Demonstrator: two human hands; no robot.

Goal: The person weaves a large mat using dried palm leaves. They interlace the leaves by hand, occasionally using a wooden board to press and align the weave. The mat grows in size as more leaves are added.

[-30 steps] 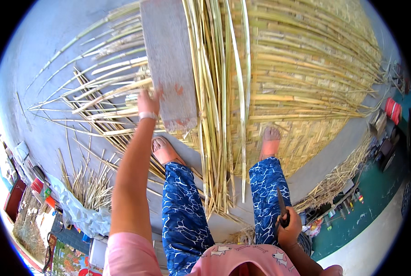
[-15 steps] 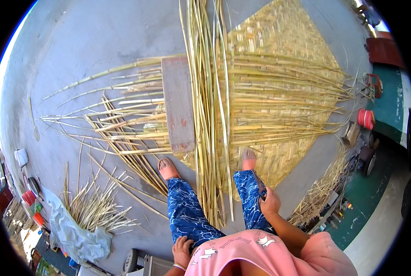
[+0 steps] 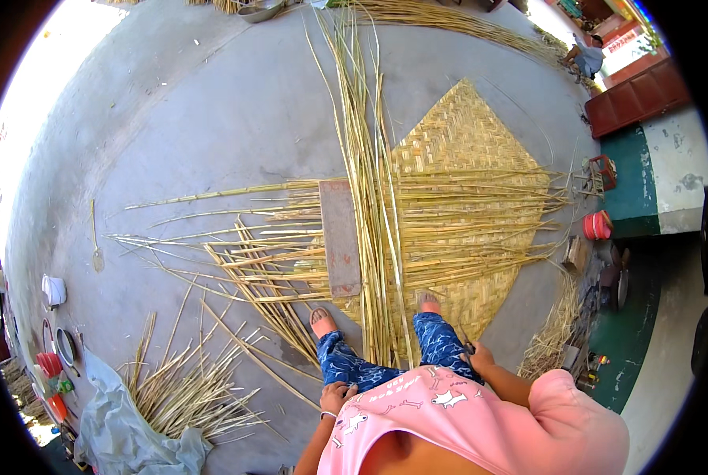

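Note:
My left hand (image 3: 336, 397) rests on my left thigh, its fingers laid over the blue patterned trouser leg. By my right knee, my right hand (image 3: 478, 358) is closed around a narrow dark tool (image 3: 468, 348); its kind is too small to tell. Between my feet a bundle of long split canes (image 3: 370, 206) runs away from me. It lies across a row of crosswise canes (image 3: 465, 226). Left of the bundle, a flat wooden plank (image 3: 340, 241) rests on the crosswise canes. Under their right part is a woven mat (image 3: 449, 131).
Loose canes (image 3: 271, 317) slant beside my left foot. A heap of cut strips (image 3: 195, 388) lies near a pale plastic sheet (image 3: 124, 435). At right stand a pink-red round container (image 3: 597, 226) and a small red chair (image 3: 605, 172). Another person (image 3: 587, 57) is at the far right.
The view has lifted, so more of the far floor shows and the canes appear lower and smaller. Both hands stay by my legs. The plank and canes keep their arrangement.

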